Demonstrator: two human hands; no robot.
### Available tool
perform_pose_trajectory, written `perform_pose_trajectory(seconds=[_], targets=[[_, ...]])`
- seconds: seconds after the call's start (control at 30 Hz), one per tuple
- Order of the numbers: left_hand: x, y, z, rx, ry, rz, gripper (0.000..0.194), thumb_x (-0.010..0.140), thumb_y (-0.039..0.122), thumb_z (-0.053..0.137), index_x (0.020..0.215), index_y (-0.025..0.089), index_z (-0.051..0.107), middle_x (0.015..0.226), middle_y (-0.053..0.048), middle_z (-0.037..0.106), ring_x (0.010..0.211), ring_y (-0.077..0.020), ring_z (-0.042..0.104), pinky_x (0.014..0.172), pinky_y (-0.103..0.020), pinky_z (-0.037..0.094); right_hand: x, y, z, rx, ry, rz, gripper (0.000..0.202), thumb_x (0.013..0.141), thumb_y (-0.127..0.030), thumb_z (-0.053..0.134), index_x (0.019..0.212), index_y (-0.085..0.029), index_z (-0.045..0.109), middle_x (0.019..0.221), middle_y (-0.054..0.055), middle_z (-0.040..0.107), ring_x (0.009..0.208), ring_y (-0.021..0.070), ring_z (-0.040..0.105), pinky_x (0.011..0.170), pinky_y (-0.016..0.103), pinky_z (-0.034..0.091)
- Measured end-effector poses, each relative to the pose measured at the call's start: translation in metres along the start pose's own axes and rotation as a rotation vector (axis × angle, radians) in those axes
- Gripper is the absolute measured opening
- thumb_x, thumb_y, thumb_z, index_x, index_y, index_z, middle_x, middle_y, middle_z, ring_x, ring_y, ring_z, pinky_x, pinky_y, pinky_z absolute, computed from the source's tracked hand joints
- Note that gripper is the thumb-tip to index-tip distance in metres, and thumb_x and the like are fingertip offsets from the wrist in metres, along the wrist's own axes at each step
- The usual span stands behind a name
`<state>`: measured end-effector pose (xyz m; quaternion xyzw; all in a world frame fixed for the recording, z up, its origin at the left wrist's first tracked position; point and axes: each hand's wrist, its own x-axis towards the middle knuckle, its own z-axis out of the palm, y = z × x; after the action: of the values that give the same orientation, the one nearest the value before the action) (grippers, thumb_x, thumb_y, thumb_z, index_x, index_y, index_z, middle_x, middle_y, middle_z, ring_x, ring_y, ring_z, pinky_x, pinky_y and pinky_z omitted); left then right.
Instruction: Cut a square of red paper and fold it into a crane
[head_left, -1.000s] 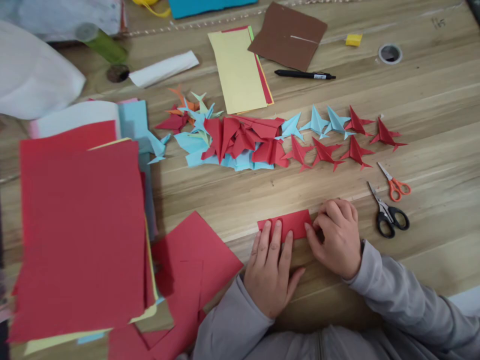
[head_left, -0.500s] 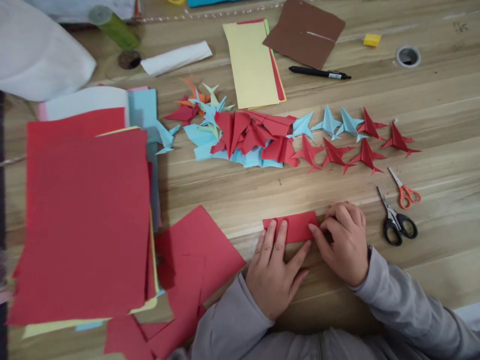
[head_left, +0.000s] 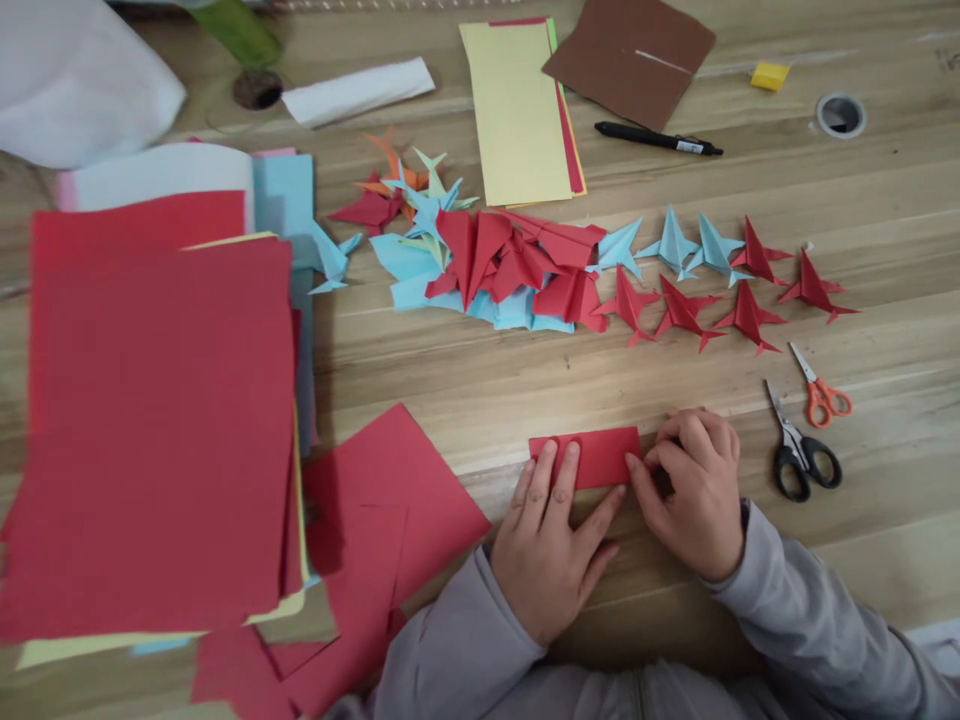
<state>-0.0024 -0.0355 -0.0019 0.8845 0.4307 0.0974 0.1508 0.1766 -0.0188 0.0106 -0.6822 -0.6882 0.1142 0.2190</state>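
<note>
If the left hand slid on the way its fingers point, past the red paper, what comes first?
The left hand would probably meet the heap of red and blue folded papers first, though one view leaves its clearance above them unclear.

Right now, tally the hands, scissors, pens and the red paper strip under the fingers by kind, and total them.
Hands: 2, the left hand and the right hand
Scissors: 2, the orange-handled scissors and the black-handled scissors
Pens: 1, the black pen
Strips: 1, the red paper strip
Total: 6
</note>
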Motion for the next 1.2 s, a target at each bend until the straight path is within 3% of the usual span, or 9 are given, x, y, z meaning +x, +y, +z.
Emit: perform_pose_trajectory(seconds=[0.43, 0.7, 0.97, 1.2], targets=[[0.0, -0.0024, 0.0002, 0.016, 0.018, 0.041, 0.06, 0.077, 0.042, 0.06, 0.133, 0.036, 0.042, 0.153, -0.012, 0.013, 0.137, -0.0393, 0.021, 0.103, -0.053, 0.031, 0.0012, -0.0009, -0.0019, 0.043, -0.001, 0.019, 0.019, 0.076, -0.024, 0.062, 0.059, -0.019, 0.056, 0.079, 0.005, 0.056, 0.09, 0.0228, 0.048, 0.086, 0.044, 0.036], [-0.0007, -0.0026, 0.001, 0.059, 0.037, 0.062, 0.059, 0.081, 0.04, 0.054, 0.134, 0.017, 0.044, 0.148, -0.021, 0.024, 0.136, -0.0403, 0.023, 0.104, -0.052, 0.028, 0.0011, -0.0003, -0.0016, 0.016, -0.013, 0.012, 0.018, 0.077, -0.025, 0.061, 0.061, -0.019, 0.056, 0.079, 0.005, 0.057, 0.09, 0.0228, 0.047, 0.086, 0.042, 0.035], [-0.0018, -0.0014, 0.0019, 0.043, 0.024, 0.04, 0.058, 0.081, 0.043, 0.053, 0.133, 0.018, 0.045, 0.146, -0.023, 0.029, 0.136, -0.0404, 0.022, 0.105, -0.053, 0.027, 0.0006, 0.0007, -0.0022, -0.023, -0.022, -0.014, 0.012, 0.079, -0.026, 0.06, 0.089, -0.021, 0.065, 0.083, 0.006, 0.06, 0.095, 0.0249, 0.049, 0.086, 0.044, 0.037], [-0.0014, -0.0013, 0.0017, 0.042, 0.026, 0.039, 0.059, 0.08, 0.044, 0.054, 0.132, 0.018, 0.045, 0.143, -0.024, 0.033, 0.136, -0.0404, 0.022, 0.105, -0.053, 0.026, -0.003, 0.0025, -0.0023, -0.019, 0.036, -0.121, 0.02, 0.078, -0.02, 0.063, 0.097, -0.021, 0.068, 0.078, 0.005, 0.06, 0.093, 0.0229, 0.051, 0.085, 0.041, 0.041]])
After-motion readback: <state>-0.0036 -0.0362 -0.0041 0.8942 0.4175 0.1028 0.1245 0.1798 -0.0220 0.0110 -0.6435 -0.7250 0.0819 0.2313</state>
